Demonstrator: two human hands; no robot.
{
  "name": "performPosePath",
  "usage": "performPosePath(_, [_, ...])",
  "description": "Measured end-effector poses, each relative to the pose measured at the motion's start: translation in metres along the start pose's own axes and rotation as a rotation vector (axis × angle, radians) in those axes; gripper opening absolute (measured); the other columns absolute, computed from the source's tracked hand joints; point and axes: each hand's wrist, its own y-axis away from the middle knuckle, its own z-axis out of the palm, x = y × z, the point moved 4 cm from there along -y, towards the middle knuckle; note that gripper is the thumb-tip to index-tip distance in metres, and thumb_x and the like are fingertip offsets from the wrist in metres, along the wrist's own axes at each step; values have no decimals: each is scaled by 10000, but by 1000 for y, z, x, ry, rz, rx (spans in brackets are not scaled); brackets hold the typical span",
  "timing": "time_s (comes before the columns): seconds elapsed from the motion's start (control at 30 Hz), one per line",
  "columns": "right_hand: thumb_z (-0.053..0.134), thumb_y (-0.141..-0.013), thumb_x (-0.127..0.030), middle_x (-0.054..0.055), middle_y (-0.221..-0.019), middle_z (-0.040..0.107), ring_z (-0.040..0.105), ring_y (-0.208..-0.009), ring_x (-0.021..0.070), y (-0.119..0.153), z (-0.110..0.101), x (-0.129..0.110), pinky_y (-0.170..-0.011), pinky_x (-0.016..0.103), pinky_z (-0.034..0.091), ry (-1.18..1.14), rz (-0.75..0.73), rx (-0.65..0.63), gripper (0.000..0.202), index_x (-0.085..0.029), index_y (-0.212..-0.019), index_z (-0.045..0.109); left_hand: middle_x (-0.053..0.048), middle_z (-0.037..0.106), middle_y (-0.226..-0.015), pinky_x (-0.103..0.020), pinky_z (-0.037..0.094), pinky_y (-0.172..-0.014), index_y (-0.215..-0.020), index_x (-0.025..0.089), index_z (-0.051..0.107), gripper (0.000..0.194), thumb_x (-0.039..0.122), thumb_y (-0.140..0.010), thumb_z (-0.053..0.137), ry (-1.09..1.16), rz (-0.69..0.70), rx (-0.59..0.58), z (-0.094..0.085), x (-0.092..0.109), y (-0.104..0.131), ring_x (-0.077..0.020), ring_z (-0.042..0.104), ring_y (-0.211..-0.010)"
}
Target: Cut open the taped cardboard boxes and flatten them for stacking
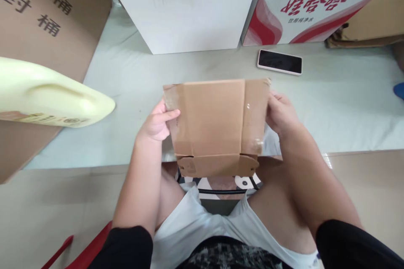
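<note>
Both knees frame a small cardboard box [214, 122]. Left hand [157, 124] pinches its left edge. Right hand [279, 113] grips the right edge.

Small brown box [210, 119]: matt corrugated cardboard, glossy clear tape strips. Black phone [279, 61]: glossy glass. Pale yellow jug [47, 94]: smooth plastic.
</note>
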Motion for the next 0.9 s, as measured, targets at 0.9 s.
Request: performPosePath(0.9, [1004, -480, -560, -29, -635, 659, 553, -534, 103, 2, 29, 23, -483, 242, 463, -234, 104, -33, 556, -217, -782, 688, -40, 752, -1362, -417, 524, -1231, -1164, 263, 649, 355, 79, -860, 639, 250, 351, 495, -14, 11, -18, -234, 629, -1431])
